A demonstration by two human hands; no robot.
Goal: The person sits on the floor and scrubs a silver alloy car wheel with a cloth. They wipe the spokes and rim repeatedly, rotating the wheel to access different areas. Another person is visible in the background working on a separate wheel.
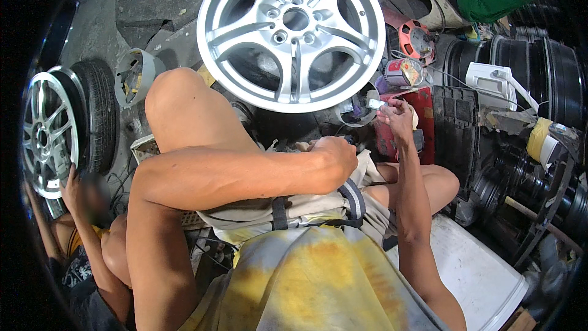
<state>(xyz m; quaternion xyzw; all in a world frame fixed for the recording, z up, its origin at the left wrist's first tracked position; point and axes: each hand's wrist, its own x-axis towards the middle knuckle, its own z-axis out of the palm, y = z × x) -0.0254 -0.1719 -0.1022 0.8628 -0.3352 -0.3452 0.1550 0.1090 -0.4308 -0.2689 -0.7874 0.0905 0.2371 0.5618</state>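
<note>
A silver alloy wheel rim [294, 79] with double spokes lies in front of me, face up. Beyond my knee, my right hand [399, 117] pinches a small whitish rectangular piece [376, 104] between thumb and fingers, just off the rim's lower right edge. My left forearm crosses over my lap. At its end my left hand [335, 160] is curled closed below the rim, its fingers turned away; whatever it holds is hidden. Neither hand touches the rim.
At right stand a printed can [402, 72], a red case [422, 107], a white device [492, 84] and stacked black wheels [560, 79]. A grey bucket [142, 76] is at left. At far left another person's hand [71, 187] touches a silver rim [52, 165] beside a tyre [100, 116].
</note>
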